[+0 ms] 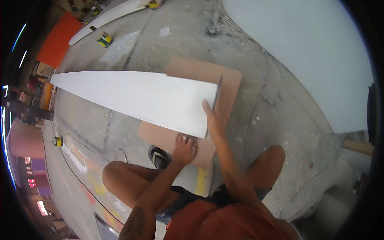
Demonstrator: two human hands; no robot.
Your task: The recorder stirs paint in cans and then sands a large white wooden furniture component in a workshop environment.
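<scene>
A long white board (pixel 136 94) stretches away to the left, its wide end near me over a brown sheet of cardboard (pixel 230 86) on the floor. My right hand (pixel 213 120) grips the board's right end, thumb on the top face, the other fingers out of sight behind the edge. Against the board's near edge, my left hand (pixel 185 149) is closed with its fingers curled. Whether it pinches the board or something small cannot be made out. A dark sandal (pixel 159 159) shows just left of that hand.
A large white panel (pixel 308 52) takes up the right side. Yellow-and-dark cans (pixel 105 39) stand on the stained concrete floor (pixel 140 54). Another long white piece (pixel 108 18) lies at the far left, beside an orange panel (pixel 59 40). A cable (pixel 86 188) runs across the floor.
</scene>
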